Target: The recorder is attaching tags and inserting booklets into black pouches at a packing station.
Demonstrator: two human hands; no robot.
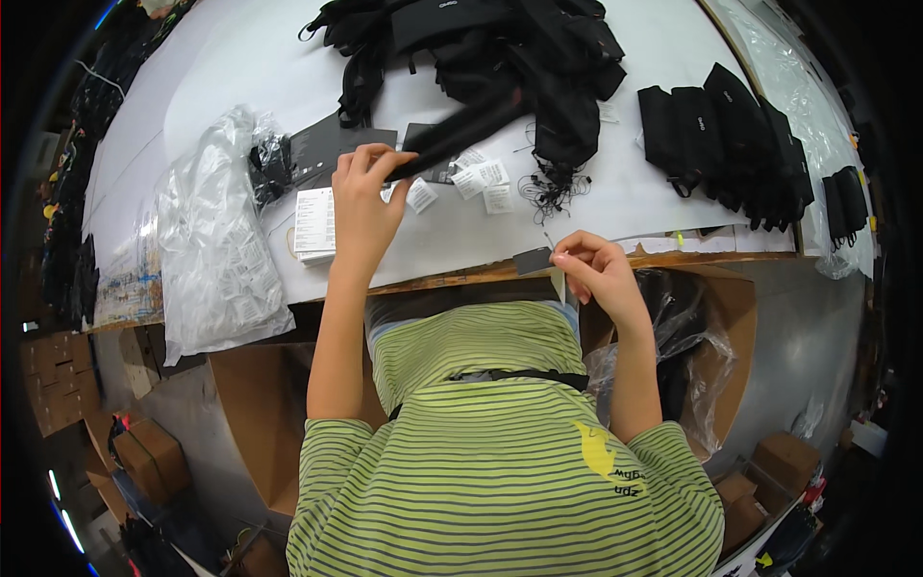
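My left hand [367, 197] pinches the near end of a long black fabric piece [461, 135], smeared by motion, that stretches away toward a heap of black fabric items [481, 48]. At the table's front edge my right hand [598, 274] is closed on the thin string of a dark hang tag [532, 261], with a pale slip below the fingers. Between the hands lie loose white printed labels [483, 176] and a tangle of black tag strings [556, 192]. Beside my left wrist stands a stack of white labels [315, 223], with dark cards [341, 149] behind it.
A clear plastic bag [216, 240] hangs over the table's left front edge. Folded black pouches [716, 135] lie in a row at the right, near plastic sheeting [817, 106]. Below the table are cardboard boxes [252, 413], one with plastic-wrapped dark goods [668, 337].
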